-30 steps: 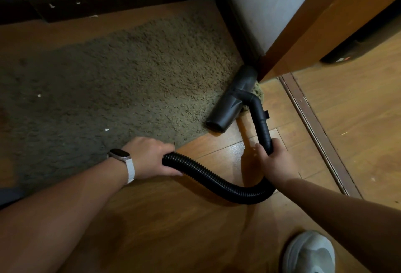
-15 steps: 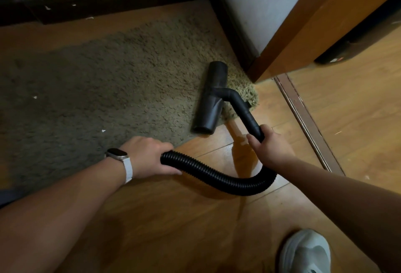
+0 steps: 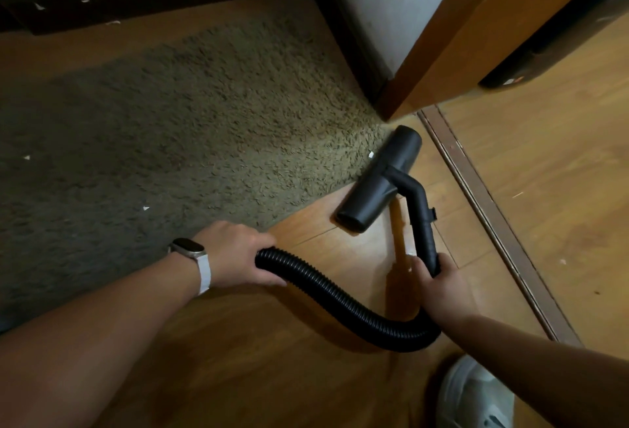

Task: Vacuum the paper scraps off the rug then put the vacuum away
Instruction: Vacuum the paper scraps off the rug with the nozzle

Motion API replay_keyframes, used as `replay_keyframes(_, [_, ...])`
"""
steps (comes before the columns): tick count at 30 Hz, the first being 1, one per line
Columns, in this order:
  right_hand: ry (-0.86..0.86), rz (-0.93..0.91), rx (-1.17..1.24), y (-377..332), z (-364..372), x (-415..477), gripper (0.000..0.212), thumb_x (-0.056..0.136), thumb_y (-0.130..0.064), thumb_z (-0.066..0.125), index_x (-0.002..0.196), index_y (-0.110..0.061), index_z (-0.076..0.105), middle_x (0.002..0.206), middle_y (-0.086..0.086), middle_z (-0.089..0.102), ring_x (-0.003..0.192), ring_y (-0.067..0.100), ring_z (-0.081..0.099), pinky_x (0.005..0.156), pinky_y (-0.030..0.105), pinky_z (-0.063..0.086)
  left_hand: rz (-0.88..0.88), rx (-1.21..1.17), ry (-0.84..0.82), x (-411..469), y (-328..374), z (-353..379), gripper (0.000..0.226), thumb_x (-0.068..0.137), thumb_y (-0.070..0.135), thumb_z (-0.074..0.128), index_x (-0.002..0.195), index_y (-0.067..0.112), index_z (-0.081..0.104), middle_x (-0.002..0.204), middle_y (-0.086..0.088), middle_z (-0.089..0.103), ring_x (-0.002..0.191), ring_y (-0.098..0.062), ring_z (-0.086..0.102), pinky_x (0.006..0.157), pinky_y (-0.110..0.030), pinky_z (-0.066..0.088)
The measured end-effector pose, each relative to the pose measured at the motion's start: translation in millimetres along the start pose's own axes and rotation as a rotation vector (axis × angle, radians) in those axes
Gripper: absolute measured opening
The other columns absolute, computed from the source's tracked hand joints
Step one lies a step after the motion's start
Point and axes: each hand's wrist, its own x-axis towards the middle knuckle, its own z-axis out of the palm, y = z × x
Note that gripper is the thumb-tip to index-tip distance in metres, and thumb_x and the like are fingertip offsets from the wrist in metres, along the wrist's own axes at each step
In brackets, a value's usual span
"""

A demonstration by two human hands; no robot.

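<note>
The right hand (image 3: 439,286) grips the stiff black wand (image 3: 423,230) and the left hand (image 3: 238,254) wraps the bendy hose (image 3: 340,295), so the light-looking nozzle (image 3: 381,179), right of center at the rug (image 3: 170,114) edge, should steer easily.

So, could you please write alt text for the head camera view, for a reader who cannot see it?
Two hands steer a black vacuum: the right hand grips the wand, the left hand holds the ribbed hose. The nozzle lies at the edge of the rug, where white paper scraps remain.
</note>
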Motion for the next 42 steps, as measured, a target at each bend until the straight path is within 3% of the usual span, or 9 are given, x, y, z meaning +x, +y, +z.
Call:
replay_keyframes(3, [0.026,-0.038,-0.018,0,-3,-3,0.019,0.097,-0.045,0.057,0.092,-0.026,0.055,0.071,0.005,0.065,0.06,0.019,0.064,0.049,0.03,0.048,0.02,0.018,0.004,0,4,3,0.082,0.057,0.096,0.016,0.098,0.037,0.056,0.082,0.015,0.061,0.074,-0.004,0.059,0.067,-0.026,0.052])
replay_keyframes(9, [-0.017,-0.201,-0.111,-25,0,10,0.017,0.095,-0.044,0.06,0.103,-0.032,0.052,0.071,0.001,0.064,0.058,0.017,0.065,0.051,0.035,0.057,0.006,-0.014,0.035,-3,-3,0,0.081,0.057,0.095,0.017,0.099,0.038,0.056,0.081,0.017,0.06,0.073,0.0,0.057,0.064,-0.022,0.048])
replay_keyframes(15, [0.002,-0.218,-0.153,-70,-10,34,0.018,0.098,-0.042,0.057,0.105,-0.027,0.05,0.072,-0.002,0.059,0.058,0.009,0.057,0.039,0.013,0.035,-0.093,-0.012,0.101,-9,-13,-10,0.077,0.059,0.095,0.023,0.102,0.041,0.057,0.083,0.017,0.062,0.078,-0.004,0.06,0.067,-0.024,0.048])
replay_keyframes(23, [-0.076,-0.095,-0.141,-46,-25,40,0.024,0.099,-0.044,0.055,0.111,-0.023,0.053,0.081,0.008,0.064,0.068,0.022,0.065,0.052,0.029,0.048,-0.054,0.014,0.007,9,7,-8,0.061,0.071,0.09,0.036,0.101,0.04,0.056,0.084,0.015,0.062,0.077,-0.006,0.06,0.071,-0.029,0.052])
replay_keyframes(28, [-0.047,-0.04,-0.081,-8,-23,27,0.024,0.094,-0.054,0.055,0.099,-0.03,0.056,0.079,0.008,0.068,0.067,0.026,0.069,0.065,0.05,0.06,0.008,0.042,-0.014,15,18,0,0.062,0.074,0.089,0.039,0.099,0.035,0.056,0.084,0.014,0.062,0.077,-0.007,0.06,0.07,-0.029,0.052])
replay_keyframes(33, [0.019,-0.07,-0.062,2,-24,19,0.023,0.097,-0.037,0.059,0.11,-0.017,0.057,0.075,0.008,0.064,0.064,0.024,0.064,0.055,0.033,0.052,0.062,0.065,-0.021,22,26,7,0.066,0.073,0.09,0.034,0.096,0.033,0.055,0.085,0.014,0.063,0.077,-0.009,0.061,0.071,-0.031,0.053])
replay_keyframes(36, [-0.009,-0.151,-0.104,-7,-25,17,0.017,0.098,-0.029,0.06,0.108,-0.016,0.055,0.07,0.005,0.058,0.058,0.017,0.057,0.044,0.014,0.042,0.077,0.063,-0.007,22,25,10,0.065,0.073,0.09,0.034,0.097,0.033,0.056,0.086,0.014,0.063,0.077,-0.008,0.061,0.071,-0.031,0.054])
replay_keyframes(40, [-0.027,-0.262,-0.153,-29,-22,18,0.015,0.098,-0.023,0.061,0.107,-0.015,0.054,0.068,0.001,0.054,0.054,0.011,0.052,0.047,0.009,0.041,0.059,0.04,-0.002,18,20,9,0.063,0.074,0.088,0.037,0.102,0.036,0.057,0.087,0.015,0.063,0.079,-0.006,0.06,0.071,-0.029,0.053])
replay_keyframes(42, [-0.003,-0.275,-0.201,-39,-22,27,0.016,0.098,-0.031,0.06,0.106,-0.021,0.052,0.068,-0.001,0.056,0.055,0.01,0.054,0.04,0.011,0.038,0.025,0.011,-0.006,15,13,7,0.062,0.074,0.088,0.039,0.103,0.037,0.058,0.087,0.016,0.063,0.079,-0.004,0.06,0.072,-0.028,0.053])
